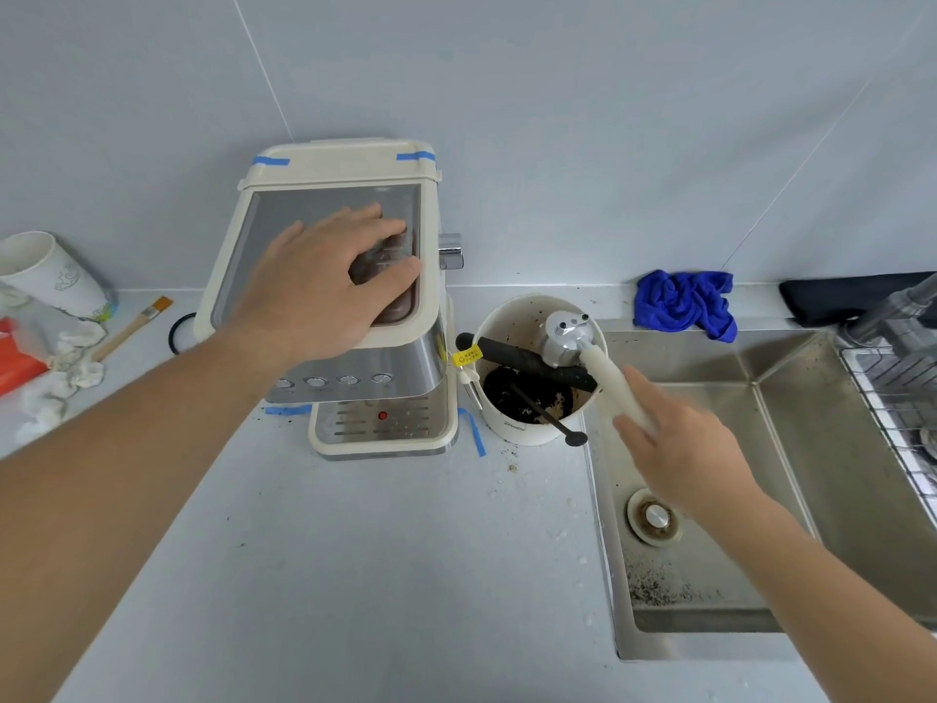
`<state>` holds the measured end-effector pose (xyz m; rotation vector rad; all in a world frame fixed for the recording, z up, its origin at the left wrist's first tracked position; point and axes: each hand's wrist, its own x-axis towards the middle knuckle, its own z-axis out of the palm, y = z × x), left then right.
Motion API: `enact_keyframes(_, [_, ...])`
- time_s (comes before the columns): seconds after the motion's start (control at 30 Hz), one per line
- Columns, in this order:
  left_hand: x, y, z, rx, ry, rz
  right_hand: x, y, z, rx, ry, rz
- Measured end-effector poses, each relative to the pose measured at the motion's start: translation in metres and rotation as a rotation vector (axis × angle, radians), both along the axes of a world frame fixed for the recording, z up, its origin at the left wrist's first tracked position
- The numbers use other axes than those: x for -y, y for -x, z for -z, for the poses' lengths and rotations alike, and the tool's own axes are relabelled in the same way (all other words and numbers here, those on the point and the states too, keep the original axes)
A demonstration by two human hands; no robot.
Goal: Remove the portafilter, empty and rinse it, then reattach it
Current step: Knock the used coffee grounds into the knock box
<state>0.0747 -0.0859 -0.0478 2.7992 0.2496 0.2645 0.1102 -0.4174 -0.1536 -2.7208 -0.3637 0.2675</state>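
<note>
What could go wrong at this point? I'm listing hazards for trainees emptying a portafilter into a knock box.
1. The portafilter sits upside down on the bar of the knock box, which stands near the sink edge; a hard knock may tip it.
2. Grounds already litter the counter; more may scatter.
3. The left hand presses the espresso machine top, which might be hot.

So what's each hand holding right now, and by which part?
The right hand holds the portafilter by the far end of its cream handle, head down over the knock box. The left hand holds nothing; it rests flat on the espresso machine.
</note>
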Motion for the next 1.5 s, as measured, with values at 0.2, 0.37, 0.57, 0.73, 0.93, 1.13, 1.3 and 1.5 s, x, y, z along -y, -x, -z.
enact_keyframes(0.2, [-0.001,0.0,0.001,-0.001,0.002,-0.003,0.002,0.002,-0.01,0.076,-0.127,0.009])
enact_keyframes(0.37, [0.0,0.0,0.001,0.009,0.007,-0.009,0.003,0.008,-0.008,0.063,-0.077,0.005])
enact_keyframes(0.57, [-0.003,-0.002,0.003,0.02,0.003,-0.005,0.007,0.009,0.0,0.002,-0.053,0.018])
enact_keyframes(0.73, [-0.004,-0.002,0.005,0.015,0.006,0.0,0.01,0.012,0.001,0.004,-0.159,0.041])
enact_keyframes(0.93, [-0.004,-0.002,0.004,0.016,0.024,-0.013,0.012,0.012,-0.003,-0.118,-0.33,0.127])
enact_keyframes(1.13, [-0.003,-0.001,0.003,0.012,0.03,-0.022,0.009,0.016,-0.012,-0.313,-0.615,0.254])
enact_keyframes(1.3, [0.001,0.001,0.0,0.013,0.005,0.003,0.005,0.026,-0.017,-0.686,-1.002,0.447])
enact_keyframes(1.5, [0.002,0.0,-0.002,0.027,-0.027,0.045,0.001,0.042,-0.022,-0.892,-1.229,0.513])
